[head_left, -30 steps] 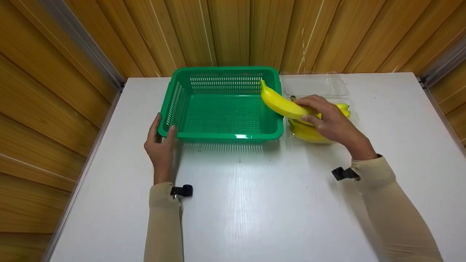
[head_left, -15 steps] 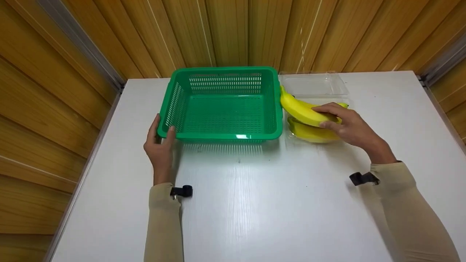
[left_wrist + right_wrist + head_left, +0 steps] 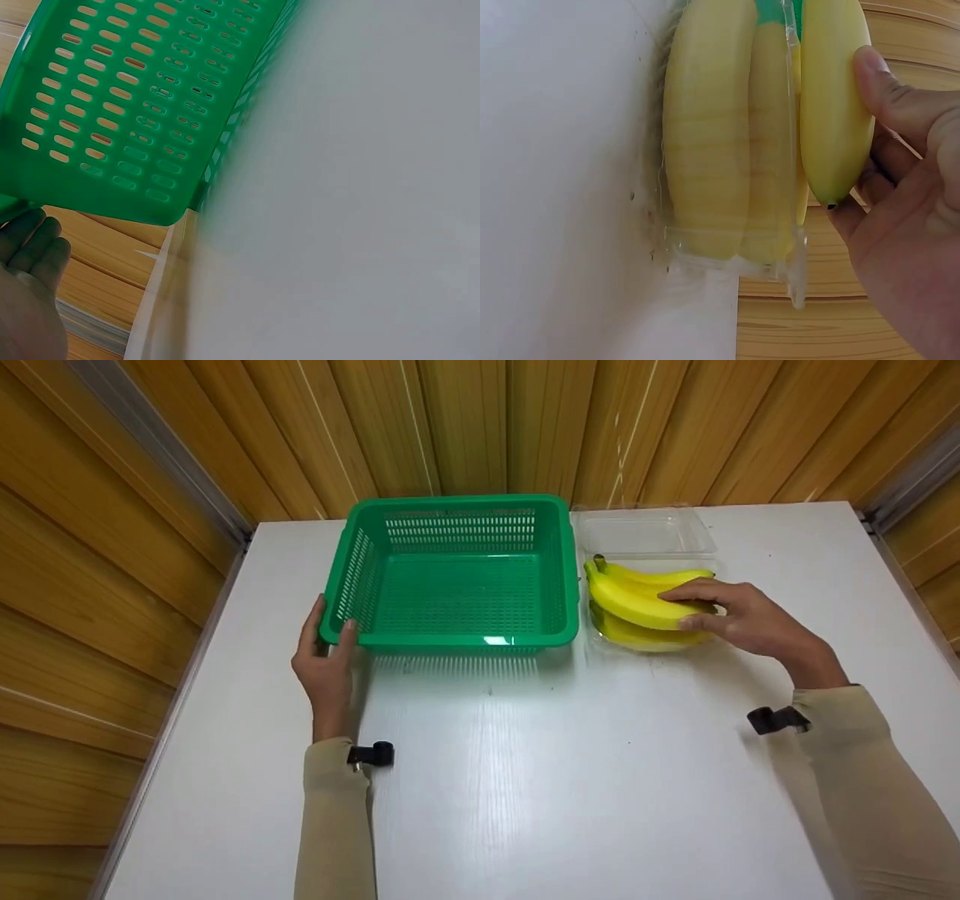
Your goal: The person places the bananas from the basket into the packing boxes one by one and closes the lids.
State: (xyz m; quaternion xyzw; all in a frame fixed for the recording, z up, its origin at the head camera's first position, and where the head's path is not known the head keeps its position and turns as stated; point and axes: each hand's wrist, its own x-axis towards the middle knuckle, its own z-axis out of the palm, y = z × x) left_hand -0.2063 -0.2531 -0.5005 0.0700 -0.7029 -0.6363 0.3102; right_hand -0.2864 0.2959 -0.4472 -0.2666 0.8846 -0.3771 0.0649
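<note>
In the head view my right hand point(image 3: 742, 619) pinches a yellow banana point(image 3: 634, 604) near one end, thumb on the near side and fingers on the far side. It lies over several other bananas point(image 3: 645, 637) in a clear plastic box. The right wrist view shows the held banana point(image 3: 832, 105) just above the box wall point(image 3: 799, 262), with bananas seen through the plastic. My left hand point(image 3: 326, 667) grips the near left corner of a green slotted basket point(image 3: 450, 640), thumb over the rim and fingers outside. Inside, the basket's floor is bare.
The box's clear lid point(image 3: 634, 536) lies opened toward the back. White tabletop point(image 3: 480, 780) extends in front of the basket and box. Wood-plank walls point(image 3: 472, 427) stand behind and at the sides. A black wrist camera point(image 3: 776, 721) sits on the right sleeve.
My right hand has carried the banana from over the basket's right edge rightward and down onto the box with the other bananas. My left hand keeps its hold at the basket corner.
</note>
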